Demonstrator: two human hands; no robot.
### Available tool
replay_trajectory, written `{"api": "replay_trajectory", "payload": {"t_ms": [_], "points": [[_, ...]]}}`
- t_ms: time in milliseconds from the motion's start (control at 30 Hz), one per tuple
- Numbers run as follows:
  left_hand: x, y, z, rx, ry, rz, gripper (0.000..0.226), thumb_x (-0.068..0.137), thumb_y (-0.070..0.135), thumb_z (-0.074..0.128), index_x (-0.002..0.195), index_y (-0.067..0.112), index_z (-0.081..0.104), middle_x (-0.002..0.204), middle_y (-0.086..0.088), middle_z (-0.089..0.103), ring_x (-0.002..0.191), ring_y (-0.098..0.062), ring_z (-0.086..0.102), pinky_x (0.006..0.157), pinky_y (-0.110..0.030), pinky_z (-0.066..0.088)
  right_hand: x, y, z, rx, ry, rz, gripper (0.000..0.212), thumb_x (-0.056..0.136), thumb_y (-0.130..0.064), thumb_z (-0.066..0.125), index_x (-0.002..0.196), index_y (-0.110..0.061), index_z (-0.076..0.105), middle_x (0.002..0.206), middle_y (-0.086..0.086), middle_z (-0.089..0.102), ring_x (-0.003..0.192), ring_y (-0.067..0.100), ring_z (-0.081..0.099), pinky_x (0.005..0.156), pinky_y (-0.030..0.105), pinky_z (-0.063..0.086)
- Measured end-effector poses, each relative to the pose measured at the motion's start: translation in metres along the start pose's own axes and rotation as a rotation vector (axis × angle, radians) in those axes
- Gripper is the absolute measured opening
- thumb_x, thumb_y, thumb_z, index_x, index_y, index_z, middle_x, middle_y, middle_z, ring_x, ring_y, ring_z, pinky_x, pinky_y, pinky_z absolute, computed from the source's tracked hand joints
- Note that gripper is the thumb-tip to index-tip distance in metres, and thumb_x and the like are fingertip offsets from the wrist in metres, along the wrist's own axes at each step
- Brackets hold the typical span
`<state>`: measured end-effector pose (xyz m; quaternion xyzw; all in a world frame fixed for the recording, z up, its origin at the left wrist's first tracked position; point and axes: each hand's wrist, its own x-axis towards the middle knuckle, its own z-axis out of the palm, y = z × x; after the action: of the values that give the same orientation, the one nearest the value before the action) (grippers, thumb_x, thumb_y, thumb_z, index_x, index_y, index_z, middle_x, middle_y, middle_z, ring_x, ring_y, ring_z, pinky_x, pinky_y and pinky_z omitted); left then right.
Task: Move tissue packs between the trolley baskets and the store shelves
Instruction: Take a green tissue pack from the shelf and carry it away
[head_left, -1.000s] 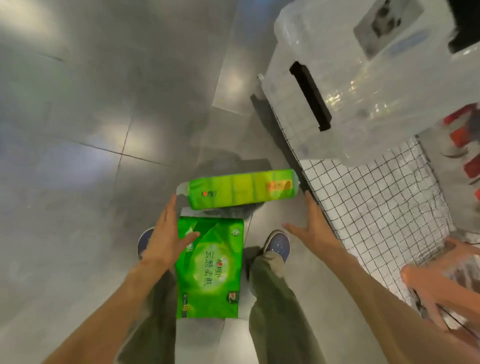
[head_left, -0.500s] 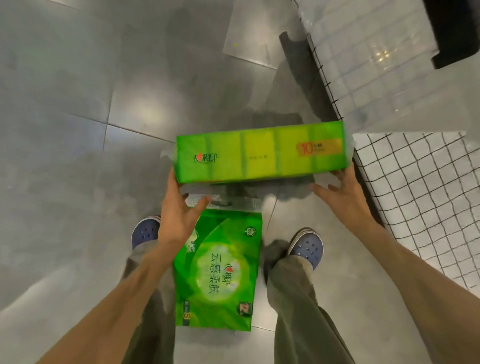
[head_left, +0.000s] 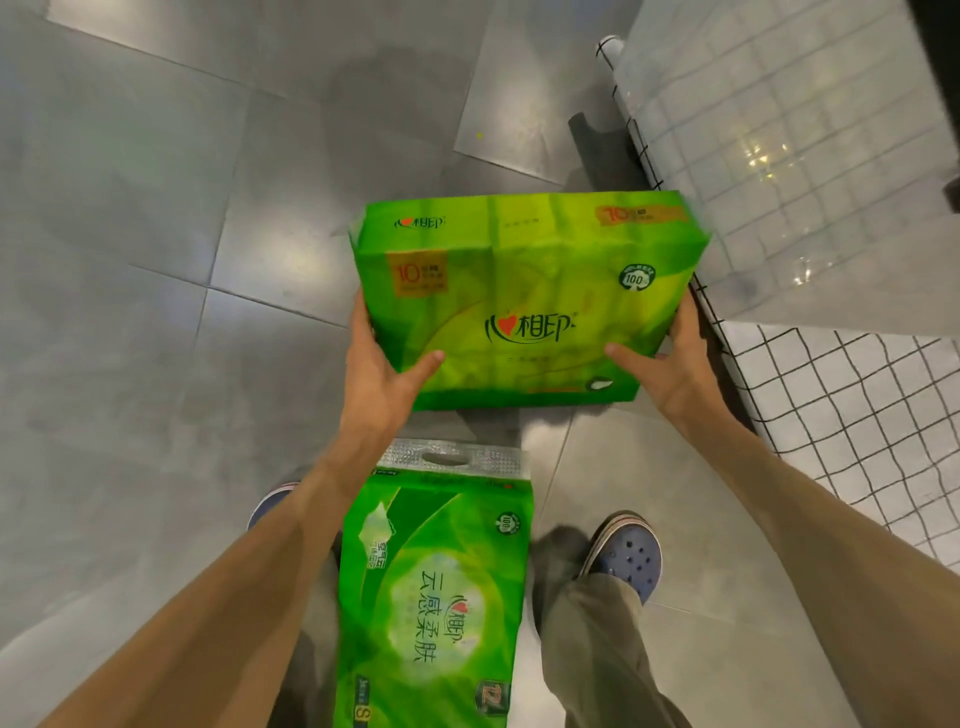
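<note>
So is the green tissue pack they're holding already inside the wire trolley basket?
No, both hands, left hand and right hand, hold the tissue pack over the floor, beside the basket.

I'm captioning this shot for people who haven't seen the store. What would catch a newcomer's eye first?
The bright green tissue pack at the centre, held up over the grey floor by the left hand and right hand gripping its lower corners. Below it, a second green pack with a silver handle strip sits between the person's legs. At the right edge is the wire trolley basket.

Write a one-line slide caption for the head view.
Both hands, left and right, hold a flat green tissue pack above a second green handled pack beside a wire-grid trolley basket.
</note>
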<state>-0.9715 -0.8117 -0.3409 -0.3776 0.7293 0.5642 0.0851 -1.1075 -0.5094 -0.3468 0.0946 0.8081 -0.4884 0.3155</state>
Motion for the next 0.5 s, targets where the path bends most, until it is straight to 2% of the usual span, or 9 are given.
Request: {"api": "replay_trajectory", "payload": {"t_ms": [67, 167, 333, 433, 500], "points": [[0.006, 0.007, -0.001, -0.003, 0.012, 0.015, 0.107, 0.076, 0.038, 0.087, 0.159, 0.032, 0.019, 0.15, 0.008, 0.048, 0.139, -0.012, 0.047, 0.114, -0.052, 0.044, 0.0, -0.004, 0.002, -0.01, 0.015, 0.033, 0.119, 0.057, -0.062, 0.091, 0.155, -0.044, 0.026, 0.144, -0.005, 0.053, 0.131, 0.019, 0.053, 0.102, 0.058, 0.052], [0.01, 0.021, -0.011, 0.034, 0.025, 0.05, 0.107, 0.071, 0.051, 0.084, 0.158, 0.034, 0.024, 0.148, 0.01, 0.052, 0.138, -0.013, 0.049, 0.112, -0.054, 0.045, -0.01, -0.011, 0.003, 0.039, 0.001, 0.024, 0.111, 0.065, -0.052, 0.091, 0.156, -0.036, 0.029, 0.149, -0.005, 0.051, 0.135, 0.017, 0.051, 0.106, 0.054, 0.051], [0.001, 0.05, -0.04, 0.138, 0.057, 0.096, 0.103, 0.071, 0.064, 0.076, 0.158, 0.039, 0.025, 0.135, 0.005, 0.048, 0.131, -0.024, 0.043, 0.108, -0.057, 0.044, -0.028, -0.031, 0.0, 0.069, 0.029, 0.041, 0.104, 0.061, -0.06, 0.092, 0.149, -0.049, 0.037, 0.147, 0.008, 0.046, 0.13, 0.029, 0.055, 0.098, 0.055, 0.055], [-0.012, 0.072, -0.068, 0.17, 0.08, 0.097, 0.103, 0.073, 0.063, 0.077, 0.158, 0.039, 0.024, 0.126, 0.001, 0.044, 0.125, -0.025, 0.04, 0.104, -0.055, 0.046, -0.05, -0.062, -0.001, 0.086, 0.013, 0.014, 0.099, 0.07, -0.049, 0.092, 0.151, -0.047, 0.035, 0.147, 0.009, 0.048, 0.129, 0.029, 0.057, 0.097, 0.055, 0.056], [-0.022, 0.086, -0.089, 0.188, 0.084, 0.097, 0.1, 0.076, 0.059, 0.081, 0.158, 0.04, 0.025, 0.124, 0.001, 0.041, 0.124, -0.022, 0.037, 0.106, -0.053, 0.044, -0.068, -0.086, 0.0, 0.105, -0.04, 0.006, 0.091, 0.081, -0.034, 0.086, 0.154, -0.041, 0.032, 0.146, 0.001, 0.054, 0.129, 0.024, 0.059, 0.097, 0.052, 0.057]]}}
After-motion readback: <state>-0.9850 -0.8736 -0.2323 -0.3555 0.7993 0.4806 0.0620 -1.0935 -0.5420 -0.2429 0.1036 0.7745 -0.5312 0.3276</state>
